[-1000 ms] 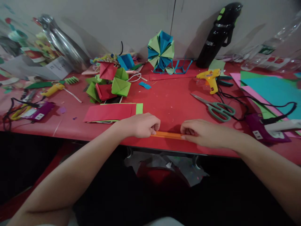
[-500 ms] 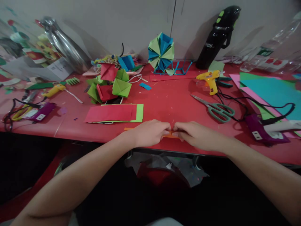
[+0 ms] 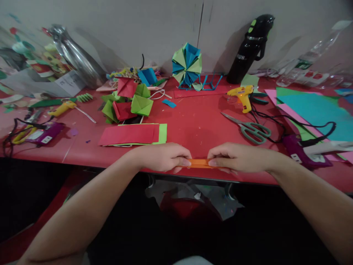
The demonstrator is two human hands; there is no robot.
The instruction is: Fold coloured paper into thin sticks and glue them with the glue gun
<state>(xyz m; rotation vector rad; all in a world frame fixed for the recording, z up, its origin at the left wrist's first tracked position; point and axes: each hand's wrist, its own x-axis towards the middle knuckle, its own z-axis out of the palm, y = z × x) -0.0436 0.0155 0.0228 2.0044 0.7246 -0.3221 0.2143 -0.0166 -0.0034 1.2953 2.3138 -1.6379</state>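
An orange paper strip [image 3: 199, 163] lies along the front edge of the red table, its middle bare between my two hands. My left hand [image 3: 168, 157] pinches it from the left, thumb on top. From the right, my right hand [image 3: 230, 157] grips it the same way, thumb and fingers pressed together. Both ends of the strip are hidden under the hands. Just beyond my left hand lies a stack of red and light-green paper strips [image 3: 128, 134]. Grey-handled scissors [image 3: 252, 131] rest beyond my right hand.
Folded red and green paper shapes [image 3: 142, 105] sit behind the stack. A blue-and-green paper wheel [image 3: 187, 66] stands near the wall. At right are a yellow glue gun [image 3: 242, 96], a black bottle [image 3: 249, 51], a purple power box [image 3: 293, 149] with cords and coloured sheets [image 3: 317, 110].
My hands have moved apart along the orange strip, the left one leftward and the right one rightward, uncovering more of its middle. The whole view has shifted slightly.
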